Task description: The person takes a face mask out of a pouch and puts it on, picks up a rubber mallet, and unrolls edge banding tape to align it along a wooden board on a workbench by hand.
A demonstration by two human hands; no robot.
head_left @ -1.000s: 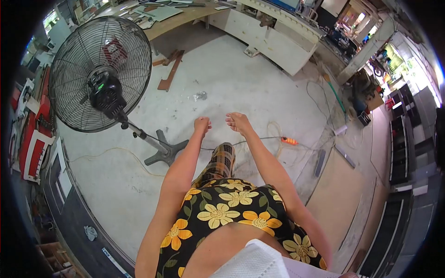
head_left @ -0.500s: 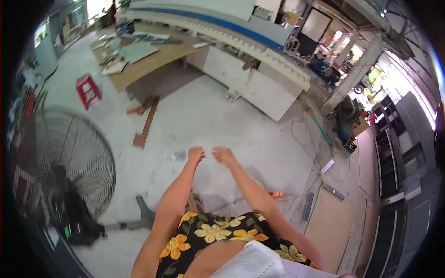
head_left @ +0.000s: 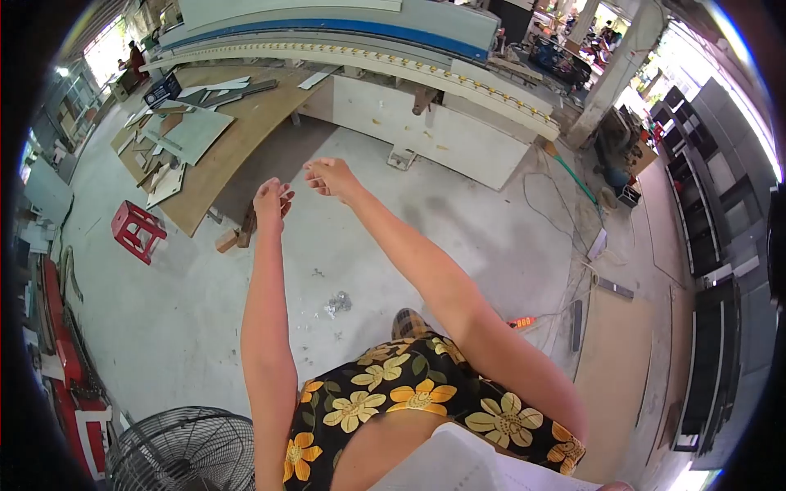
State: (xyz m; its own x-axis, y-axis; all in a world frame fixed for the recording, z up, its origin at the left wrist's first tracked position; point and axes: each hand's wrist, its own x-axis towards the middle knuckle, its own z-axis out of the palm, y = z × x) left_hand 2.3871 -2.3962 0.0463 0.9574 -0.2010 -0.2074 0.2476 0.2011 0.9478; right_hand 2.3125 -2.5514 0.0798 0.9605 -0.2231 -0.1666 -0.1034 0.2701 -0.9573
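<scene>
My left hand (head_left: 272,201) is raised in front of me, its fingers loosely bent and apart, with nothing visible in it. Close by on the right is my right hand (head_left: 332,178), also held up with bent, parted fingers and no object to be seen. A small gap separates the two. Behind them are a wooden table (head_left: 239,147) piled with board pieces (head_left: 190,135) and a long machine (head_left: 458,135) with a blue stripe. Neither hand appears to touch anything.
Left of the table stands a red stool (head_left: 137,232). A black fan (head_left: 184,458) is at the lower left. An orange power strip (head_left: 521,322), cables and a green stick (head_left: 577,176) lie at right, near dark panels (head_left: 704,196). A person (head_left: 135,59) is far back left.
The view has tipped up and moved forward, bringing the table and machine closer. The fan has dropped to the lower left. My hands have risen and shifted left, with their fingers looser.
</scene>
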